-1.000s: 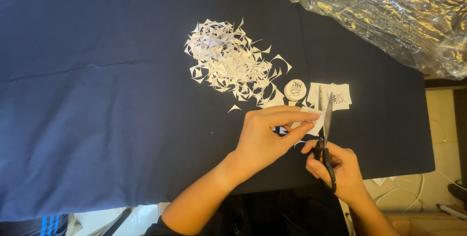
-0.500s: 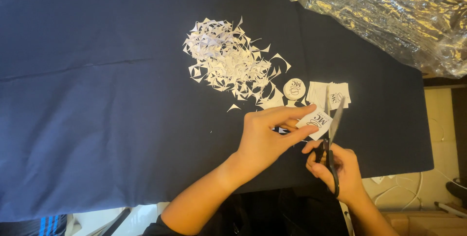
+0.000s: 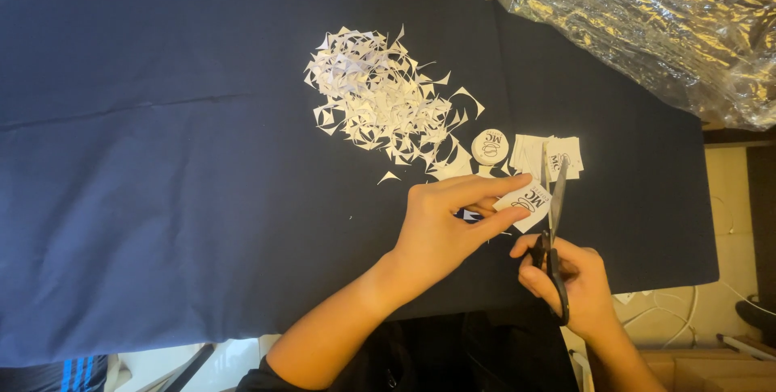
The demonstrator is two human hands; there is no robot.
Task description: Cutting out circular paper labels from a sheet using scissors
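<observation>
Head view | left hand [image 3: 440,230] pinches paper tag [image 3: 527,200] | right hand [image 3: 570,279] clamps scissors [image 3: 554,230], handles part-hidden

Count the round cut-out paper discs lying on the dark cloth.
1. One round paper disc lies beside the heap of white paper offcuts, left of the stack of square slips. Others may be hidden under the offcuts or the left hand.

cloth [image 3: 202,158]: dark navy fabric, matt, faintly creased | paper scraps [image 3: 380,101]: white, thin, matt | paper label [image 3: 525,198]: white, printed, smooth | scissors [image 3: 554,222]: grey metal blades, black plastic handles | plastic bag [image 3: 647,20], far right: clear film, glossy, crinkled
</observation>
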